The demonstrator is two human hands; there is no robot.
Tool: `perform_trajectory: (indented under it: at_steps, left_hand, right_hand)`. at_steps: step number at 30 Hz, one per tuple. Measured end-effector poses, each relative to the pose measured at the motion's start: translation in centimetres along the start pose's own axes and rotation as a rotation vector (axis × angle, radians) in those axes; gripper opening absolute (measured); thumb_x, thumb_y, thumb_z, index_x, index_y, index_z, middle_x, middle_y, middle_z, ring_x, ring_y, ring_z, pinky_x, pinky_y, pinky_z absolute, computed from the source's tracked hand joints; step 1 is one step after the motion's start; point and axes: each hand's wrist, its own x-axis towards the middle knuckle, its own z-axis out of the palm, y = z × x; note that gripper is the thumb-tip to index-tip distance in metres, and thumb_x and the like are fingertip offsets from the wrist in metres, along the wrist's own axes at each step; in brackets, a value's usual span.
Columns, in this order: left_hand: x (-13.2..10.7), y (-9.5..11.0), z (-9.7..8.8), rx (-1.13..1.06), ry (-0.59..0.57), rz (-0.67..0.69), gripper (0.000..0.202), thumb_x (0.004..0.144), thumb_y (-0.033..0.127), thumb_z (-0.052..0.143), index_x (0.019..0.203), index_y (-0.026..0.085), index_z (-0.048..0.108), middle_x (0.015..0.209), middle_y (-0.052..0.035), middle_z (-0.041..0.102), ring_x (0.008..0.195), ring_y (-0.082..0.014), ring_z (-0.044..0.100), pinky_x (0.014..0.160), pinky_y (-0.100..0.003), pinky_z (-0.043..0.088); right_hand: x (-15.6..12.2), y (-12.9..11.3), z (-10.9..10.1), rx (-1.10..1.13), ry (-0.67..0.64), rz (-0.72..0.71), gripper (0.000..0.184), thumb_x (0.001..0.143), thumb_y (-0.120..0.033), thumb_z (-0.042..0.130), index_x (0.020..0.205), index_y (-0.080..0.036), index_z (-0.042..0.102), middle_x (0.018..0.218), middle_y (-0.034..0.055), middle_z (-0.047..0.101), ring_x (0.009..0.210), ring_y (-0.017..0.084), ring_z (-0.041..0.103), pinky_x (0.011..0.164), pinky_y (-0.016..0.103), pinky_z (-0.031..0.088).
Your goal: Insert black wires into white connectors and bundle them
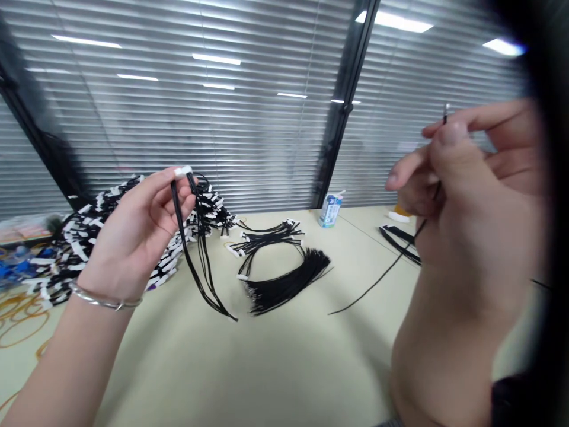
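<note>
My left hand (pixel 146 219), with a silver bangle at the wrist, pinches the white plastic connector of a black wire harness (pixel 202 261). Its wires loop down in front of the palm, their lower tips near the table. Raised at the right, my right hand (pixel 471 160) grips one thin black wire (pixel 376 284) between thumb and fingers. A small metal terminal shows at the wire's upper end, and the rest trails down leftward. Between the hands, a thick bundle of loose black wires (pixel 287 284) lies on the table, metal tips at its left end.
A large heap of black harnesses with white connectors (pixel 80 243) is piled at left. Several harnesses (pixel 271 237) lie behind the bundle. A drink carton (pixel 330 210) stands at the back, more black wires (pixel 400 240) lie right, and yellow rubber bands (pixel 24 320) lie left.
</note>
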Motion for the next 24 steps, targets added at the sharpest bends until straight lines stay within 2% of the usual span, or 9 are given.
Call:
perform_trajectory:
  at_steps: [7, 10, 17, 21, 24]
  left_hand:
    - [0.2, -0.2, -0.1, 0.018, -0.007, -0.002, 0.006, 0.078, 0.011, 0.066, 0.083, 0.012, 0.066, 0.084, -0.0009, 0.064, 0.078, -0.0086, 0.059, 0.068, -0.016, 0.056]
    - [0.0, -0.3, 0.1, 0.007, -0.018, -0.002, 0.005, 0.077, 0.011, 0.068, 0.081, 0.013, 0.066, 0.083, 0.0000, 0.064, 0.079, -0.0085, 0.059, 0.069, -0.017, 0.055]
    - [-0.1, -0.6, 0.2, 0.011, 0.000, -0.009, 0.003, 0.077, 0.012, 0.069, 0.079, 0.014, 0.067, 0.081, 0.0001, 0.066, 0.082, -0.0092, 0.060, 0.074, -0.019, 0.055]
    - [-0.1, -0.6, 0.2, 0.012, 0.000, 0.000, 0.003, 0.077, 0.012, 0.069, 0.080, 0.013, 0.068, 0.082, -0.0013, 0.066, 0.080, -0.0101, 0.059, 0.072, -0.020, 0.056]
    - [-0.1, -0.5, 0.2, 0.010, -0.021, -0.012, 0.004, 0.077, 0.012, 0.069, 0.080, 0.012, 0.068, 0.084, -0.0022, 0.064, 0.077, -0.0089, 0.057, 0.067, -0.017, 0.055]
  right_hand:
    - [0.0, 0.4, 0.8, 0.024, -0.029, -0.050, 0.008, 0.087, -0.015, 0.053, 0.081, -0.020, 0.056, 0.065, -0.0034, 0.050, 0.051, 0.005, 0.053, 0.035, 0.020, 0.017]
    - [0.0, 0.5, 1.0, 0.065, -0.053, -0.042, 0.008, 0.086, -0.014, 0.055, 0.081, -0.019, 0.056, 0.058, -0.0046, 0.047, 0.048, 0.005, 0.052, 0.034, 0.020, 0.018]
    - [-0.5, 0.1, 1.4, 0.024, -0.086, 0.019, 0.010, 0.087, -0.013, 0.053, 0.081, -0.021, 0.056, 0.066, -0.0040, 0.053, 0.050, 0.005, 0.054, 0.038, 0.019, 0.023]
    - [-0.6, 0.4, 1.6, 0.042, -0.108, 0.028, 0.008, 0.086, -0.014, 0.055, 0.080, -0.020, 0.055, 0.064, -0.0039, 0.051, 0.049, 0.005, 0.054, 0.037, 0.019, 0.022]
    - [-0.6, 0.5, 1.6, 0.054, -0.146, 0.045, 0.007, 0.086, -0.016, 0.056, 0.081, -0.021, 0.055, 0.057, -0.0043, 0.049, 0.049, 0.007, 0.053, 0.037, 0.020, 0.022]
